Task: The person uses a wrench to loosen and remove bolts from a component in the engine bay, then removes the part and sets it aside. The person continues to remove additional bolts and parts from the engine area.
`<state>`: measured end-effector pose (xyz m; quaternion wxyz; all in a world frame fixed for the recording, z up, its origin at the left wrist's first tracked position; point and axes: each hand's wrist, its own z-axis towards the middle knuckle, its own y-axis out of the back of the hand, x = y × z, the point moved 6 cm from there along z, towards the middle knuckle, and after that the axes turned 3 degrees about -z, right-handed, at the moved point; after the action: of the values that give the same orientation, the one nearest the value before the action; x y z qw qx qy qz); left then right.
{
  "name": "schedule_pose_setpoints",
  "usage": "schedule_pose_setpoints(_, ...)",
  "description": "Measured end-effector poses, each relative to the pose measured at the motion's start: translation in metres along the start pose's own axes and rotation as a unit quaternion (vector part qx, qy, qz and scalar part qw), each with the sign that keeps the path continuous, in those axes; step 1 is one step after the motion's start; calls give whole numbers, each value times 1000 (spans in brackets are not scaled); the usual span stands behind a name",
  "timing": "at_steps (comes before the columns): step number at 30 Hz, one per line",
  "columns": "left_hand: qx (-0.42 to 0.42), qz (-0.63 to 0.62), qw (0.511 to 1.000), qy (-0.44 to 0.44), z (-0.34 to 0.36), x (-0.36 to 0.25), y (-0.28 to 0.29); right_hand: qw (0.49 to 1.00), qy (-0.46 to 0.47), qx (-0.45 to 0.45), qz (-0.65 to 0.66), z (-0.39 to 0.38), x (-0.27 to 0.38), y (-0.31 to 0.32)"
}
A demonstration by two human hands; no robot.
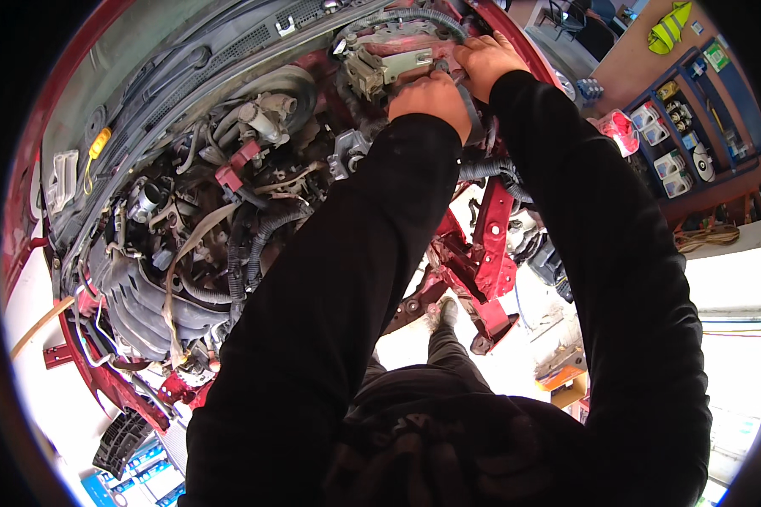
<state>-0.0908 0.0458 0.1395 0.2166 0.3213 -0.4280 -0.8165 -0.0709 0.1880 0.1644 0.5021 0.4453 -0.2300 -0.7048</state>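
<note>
Both of my arms reach into the far right corner of a red car's open engine bay. My left hand (431, 100) is closed, knuckles up, beside a grey metal bracket (407, 63) and a dusty metal block (366, 74). What its fingers grip is hidden under it. Just right of it, my right hand (489, 66) has its fingers bent down by the red fender (526, 42); whatever they hold cannot be made out. A dark part (474, 118) shows between the two wrists. Below them runs a black corrugated hose (485, 168).
The dirty engine (135, 308) with loose wiring fills the left side. A yellow-handled tool (100, 144) lies by the windshield cowl. The red front frame (492, 232) stands bare near my foot. A blue shelf (693, 118) with containers stands right; an orange-and-tan box (564, 376) is on the floor.
</note>
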Motion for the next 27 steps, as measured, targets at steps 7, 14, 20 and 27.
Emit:
schedule_pose_setpoints(7, 63, 9, 995, -78, 9, 7, 11, 981, -52, 179, 53, -12, -13, 2)
schedule_pose_setpoints(14, 81, 73, 993, -40, 9, 8, 11, 965, -133, 219, 48, 1, -1, 12)
schedule_pose_setpoints(20, 3, 120, 988, -95, 3, 11, 7, 981, -118, 134, 78, -9, -3, 13)
schedule_pose_setpoints(27, -14, 170, 976, -134, -2, 5, 4, 980, -126, 146, 49, -18, -7, 7)
